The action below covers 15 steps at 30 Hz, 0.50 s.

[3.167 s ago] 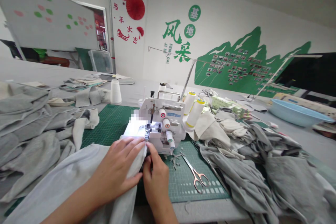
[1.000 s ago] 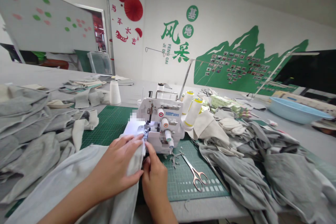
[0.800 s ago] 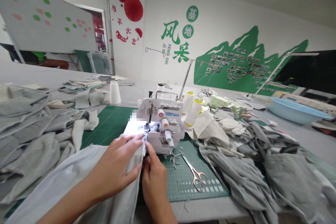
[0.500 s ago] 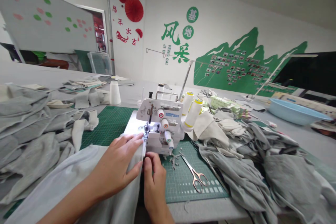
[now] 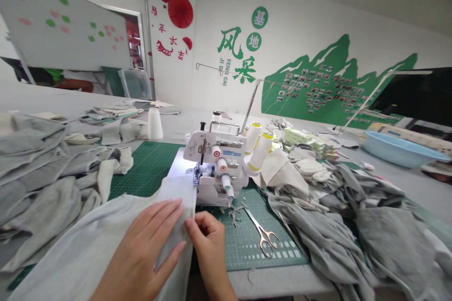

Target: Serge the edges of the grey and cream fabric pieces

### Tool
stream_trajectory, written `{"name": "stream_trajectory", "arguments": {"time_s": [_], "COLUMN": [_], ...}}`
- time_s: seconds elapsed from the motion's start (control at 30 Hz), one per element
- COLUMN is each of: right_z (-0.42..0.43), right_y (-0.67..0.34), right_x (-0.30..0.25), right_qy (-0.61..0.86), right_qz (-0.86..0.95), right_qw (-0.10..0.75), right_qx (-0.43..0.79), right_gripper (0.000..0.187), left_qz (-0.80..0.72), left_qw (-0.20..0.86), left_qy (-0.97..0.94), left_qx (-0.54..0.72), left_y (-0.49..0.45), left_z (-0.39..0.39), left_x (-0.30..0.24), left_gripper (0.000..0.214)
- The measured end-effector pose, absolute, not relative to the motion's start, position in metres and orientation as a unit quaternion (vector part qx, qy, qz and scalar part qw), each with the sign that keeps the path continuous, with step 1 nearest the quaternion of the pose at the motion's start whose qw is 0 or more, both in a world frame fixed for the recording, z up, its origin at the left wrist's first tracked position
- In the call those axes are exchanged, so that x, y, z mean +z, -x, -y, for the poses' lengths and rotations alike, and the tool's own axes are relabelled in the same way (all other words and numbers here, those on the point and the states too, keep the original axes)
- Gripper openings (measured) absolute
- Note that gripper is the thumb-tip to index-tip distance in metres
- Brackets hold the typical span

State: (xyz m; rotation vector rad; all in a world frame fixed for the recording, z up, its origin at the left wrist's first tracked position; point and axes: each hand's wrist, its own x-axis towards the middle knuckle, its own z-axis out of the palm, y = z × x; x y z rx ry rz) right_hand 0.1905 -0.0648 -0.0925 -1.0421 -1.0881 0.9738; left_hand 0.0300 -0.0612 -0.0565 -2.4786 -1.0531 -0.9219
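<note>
A white overlock sewing machine (image 5: 221, 155) stands in front of me with its lamp lit. Pale grey fabric (image 5: 102, 225) runs up to the presser foot (image 5: 196, 175), its right edge in line with it. On top of the fabric my left hand (image 5: 151, 240) lies flat, fingers stretched toward the machine. My right hand (image 5: 209, 240) pinches the fabric's right edge between thumb and fingers, just below the machine. To the right, scissors (image 5: 263, 235) rest on the green cutting mat (image 5: 243, 256), beside some fabric scraps (image 5: 235, 215).
Grey garment pieces (image 5: 52, 178) are heaped at left, and more grey fabric (image 5: 318, 225) is piled at right. A white thread cone (image 5: 155, 123) stands behind the mat. Yellow-topped thread spools (image 5: 260, 151) flank the machine. A blue basin (image 5: 404, 148) sits far right.
My left hand has slid back toward me, away from the presser foot, uncovering the fabric there. The right hand has shifted slightly lower, its thumb now over the fabric's edge.
</note>
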Motion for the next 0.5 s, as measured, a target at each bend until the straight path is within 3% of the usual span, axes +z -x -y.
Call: {"name": "stream_trajectory", "arguments": {"time_s": [0.13, 0.5], "right_z": [0.064, 0.068], "right_y": [-0.191, -0.19], "right_x": [-0.091, -0.088], "right_qy": [0.46, 0.46], "right_qz": [0.462, 0.445], "right_qw": [0.627, 0.626], "right_qx": [0.426, 0.447], "right_gripper": [0.02, 0.021], "left_qz": [0.368, 0.383], "left_qw": [0.178, 0.156], "left_qy": [0.863, 0.862], "left_qx": [-0.298, -0.293], "left_y": [-0.032, -0.037], "left_z": [0.068, 0.057], "left_x": [-0.066, -0.064], "left_gripper": [0.069, 0.07]}}
